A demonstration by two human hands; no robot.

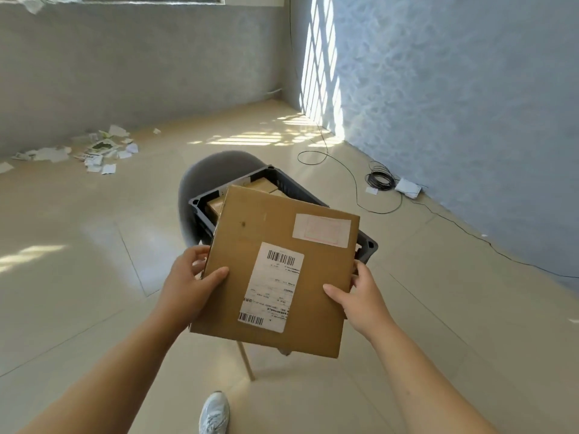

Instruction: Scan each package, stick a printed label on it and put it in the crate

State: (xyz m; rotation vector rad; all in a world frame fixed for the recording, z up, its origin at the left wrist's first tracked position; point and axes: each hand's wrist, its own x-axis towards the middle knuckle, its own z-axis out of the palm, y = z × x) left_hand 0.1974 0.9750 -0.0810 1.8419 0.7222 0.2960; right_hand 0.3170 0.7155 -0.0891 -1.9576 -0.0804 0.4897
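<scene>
I held the flat package (275, 270) above the dark crate (366, 244) on a grey chair (213, 173), left hand (191, 283) and right hand (365, 296) gripping opposite edges. Boxes (261, 186) already filled the crate; torn paper (100, 148) and a cable (380, 178) lay apart on the floor.

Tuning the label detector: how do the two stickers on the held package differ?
The barcode label is tall and printed: barcodes at top and bottom, lines of text between. The pale sticker is wider than tall, nearly blank, with only a faint reddish frame. The barcode label sits near the middle of the package, close to the left hand and right hand; the pale sticker sits at the far right corner. Both are white, rectangular and stuck flat on the top face.
</scene>
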